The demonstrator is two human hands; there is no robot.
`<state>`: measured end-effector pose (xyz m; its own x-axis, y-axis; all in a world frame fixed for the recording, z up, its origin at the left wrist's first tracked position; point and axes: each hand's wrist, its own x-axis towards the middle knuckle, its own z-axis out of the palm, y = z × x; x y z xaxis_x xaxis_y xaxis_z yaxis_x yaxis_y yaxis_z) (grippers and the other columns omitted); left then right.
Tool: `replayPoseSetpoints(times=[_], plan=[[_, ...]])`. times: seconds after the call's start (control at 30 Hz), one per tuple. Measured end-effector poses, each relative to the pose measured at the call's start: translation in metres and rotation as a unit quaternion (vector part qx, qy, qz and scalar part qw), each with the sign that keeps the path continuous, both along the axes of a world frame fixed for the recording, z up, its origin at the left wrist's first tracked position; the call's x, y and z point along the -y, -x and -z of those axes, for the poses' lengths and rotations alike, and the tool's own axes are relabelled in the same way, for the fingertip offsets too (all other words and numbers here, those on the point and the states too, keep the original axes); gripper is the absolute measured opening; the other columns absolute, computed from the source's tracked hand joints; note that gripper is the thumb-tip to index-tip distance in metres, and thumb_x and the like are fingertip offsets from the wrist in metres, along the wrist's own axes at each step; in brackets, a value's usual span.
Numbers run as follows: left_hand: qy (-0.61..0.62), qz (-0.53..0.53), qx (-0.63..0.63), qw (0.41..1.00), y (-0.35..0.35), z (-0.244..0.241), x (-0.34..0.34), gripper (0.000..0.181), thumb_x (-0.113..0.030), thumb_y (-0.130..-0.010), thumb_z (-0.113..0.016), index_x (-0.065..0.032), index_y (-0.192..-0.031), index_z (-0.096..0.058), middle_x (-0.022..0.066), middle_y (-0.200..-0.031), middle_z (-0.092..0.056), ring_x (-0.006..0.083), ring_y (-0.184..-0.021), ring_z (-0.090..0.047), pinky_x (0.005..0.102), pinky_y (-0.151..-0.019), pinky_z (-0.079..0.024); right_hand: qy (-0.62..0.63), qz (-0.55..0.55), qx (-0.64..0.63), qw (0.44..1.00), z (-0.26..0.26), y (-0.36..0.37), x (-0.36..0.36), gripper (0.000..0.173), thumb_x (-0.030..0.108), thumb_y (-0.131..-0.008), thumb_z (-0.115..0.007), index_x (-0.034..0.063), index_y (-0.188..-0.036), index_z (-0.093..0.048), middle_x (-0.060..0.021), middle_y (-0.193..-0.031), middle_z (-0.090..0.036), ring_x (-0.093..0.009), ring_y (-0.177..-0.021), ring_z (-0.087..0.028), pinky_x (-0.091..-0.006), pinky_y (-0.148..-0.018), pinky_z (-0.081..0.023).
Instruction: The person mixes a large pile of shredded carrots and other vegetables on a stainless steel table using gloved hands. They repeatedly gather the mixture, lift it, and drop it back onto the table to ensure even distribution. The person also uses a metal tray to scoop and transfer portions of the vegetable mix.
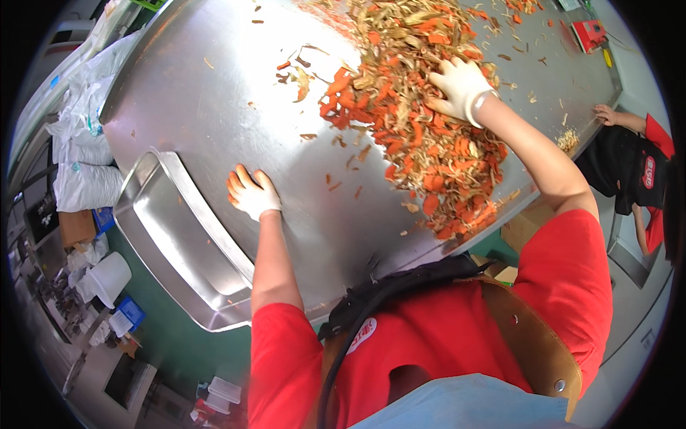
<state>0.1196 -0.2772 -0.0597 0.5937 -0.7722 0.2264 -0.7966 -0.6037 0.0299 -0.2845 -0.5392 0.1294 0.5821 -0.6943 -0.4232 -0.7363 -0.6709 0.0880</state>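
Observation:
A long heap of orange slices and pale brown dried strips (407, 128) lies across the steel table (305, 177). My right hand (461, 91), in a white glove, rests spread on the upper right part of the heap; its fingertips touch the pieces, and whether it grips any cannot be told. My left hand (252, 193), gloved too, with orange-stained fingers, lies flat and spread on bare steel, holding nothing. Just left of it an empty rectangular stainless steel tray (187, 241) sits at the table's left edge. Loose bits are scattered between the left hand and the heap.
A co-worker in a red shirt and black apron (611, 166) stands at the right, one hand on the table edge. A red box (588, 36) lies at the far right corner. White sacks (88, 185) and a white bin (107, 276) stand left. A cardboard box (528, 222) is below the table's right edge.

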Motion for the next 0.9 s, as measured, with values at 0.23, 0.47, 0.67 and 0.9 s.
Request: replayPoseSetpoints(times=[0.23,0.47,0.67,0.9], plan=[[-0.026,0.006,-0.053,0.998,0.032,-0.020,0.016,0.056,-0.041,-0.093,-0.048,-0.0065,-0.138,-0.045,0.0187,-0.141,-0.047,0.0354,-0.133,-0.041,0.0583,-0.110,-0.024,-0.101,0.088,0.224,0.965,-0.013,0.108,-0.044,0.074,0.056,-0.083,-0.062,0.0178,-0.144,-0.046,-0.0215,-0.148,-0.039,-0.040,-0.137,-0.036,-0.0510,-0.113,-0.030],[0.039,-0.093,-0.145,0.984,0.140,-0.015,0.138,0.054,-0.043,-0.098,-0.040,-0.0114,-0.142,-0.044,0.0094,-0.144,-0.047,0.0301,-0.138,-0.034,0.0683,-0.107,-0.016,0.045,0.260,0.289,0.920,0.062,0.168,0.096,0.086,0.072,-0.082,-0.052,0.0212,-0.150,-0.037,-0.0214,-0.153,-0.032,-0.043,-0.140,-0.029,-0.0494,-0.115,-0.027],[0.000,-0.025,-0.071,0.997,0.176,-0.009,0.190,0.050,-0.043,-0.101,-0.033,-0.0183,-0.143,-0.046,0.0049,-0.148,-0.045,0.0284,-0.139,-0.033,0.0595,-0.112,-0.016,0.067,0.455,0.249,0.852,0.131,0.208,0.246,0.101,0.085,-0.072,-0.048,0.0255,-0.152,-0.032,-0.0236,-0.148,-0.039,-0.045,-0.136,-0.035,-0.0483,-0.112,-0.031],[-0.016,0.003,-0.041,0.999,0.178,-0.018,0.197,0.048,-0.037,-0.101,-0.034,-0.0147,-0.141,-0.049,0.0046,-0.147,-0.046,0.0278,-0.138,-0.035,0.0528,-0.111,-0.021,0.078,0.283,0.188,0.937,0.106,0.068,0.297,0.079,0.076,-0.084,-0.038,0.0297,-0.148,-0.036,-0.0130,-0.154,-0.032,-0.036,-0.143,-0.028,-0.0708,-0.106,-0.025]])
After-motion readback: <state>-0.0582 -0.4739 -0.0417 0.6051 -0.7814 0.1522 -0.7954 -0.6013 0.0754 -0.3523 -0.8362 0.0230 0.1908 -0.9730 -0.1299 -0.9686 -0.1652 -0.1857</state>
